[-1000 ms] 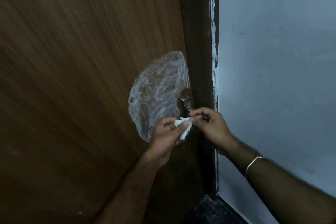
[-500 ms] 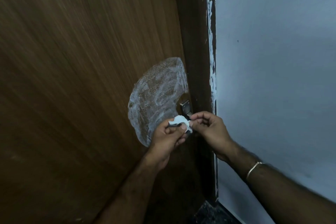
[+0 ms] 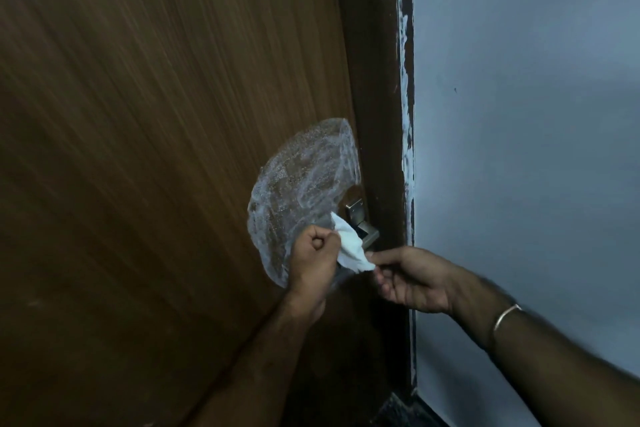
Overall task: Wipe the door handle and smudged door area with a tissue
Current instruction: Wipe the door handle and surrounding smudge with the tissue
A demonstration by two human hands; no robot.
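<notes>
A white tissue [image 3: 350, 248] is stretched between my two hands just below the metal door handle [image 3: 360, 224]. My left hand [image 3: 313, 262] grips the tissue's upper end in a closed fist. My right hand [image 3: 412, 279] pinches its lower corner between thumb and fingertips. A whitish, foamy smudged patch [image 3: 301, 184] spreads in a rounded fan on the brown wooden door [image 3: 156, 149], left of and above the handle. My left hand covers the patch's lower edge.
A dark brown door frame [image 3: 377, 80] runs beside the door, with streaks of white paint along its right edge. A pale blue-grey wall [image 3: 526, 114] fills the right side. A dark floor patch [image 3: 401, 412] shows at the bottom.
My hands have drawn apart and the tissue is pulled out longer between them. My right hand has dropped lower and to the right. The handle shows more fully.
</notes>
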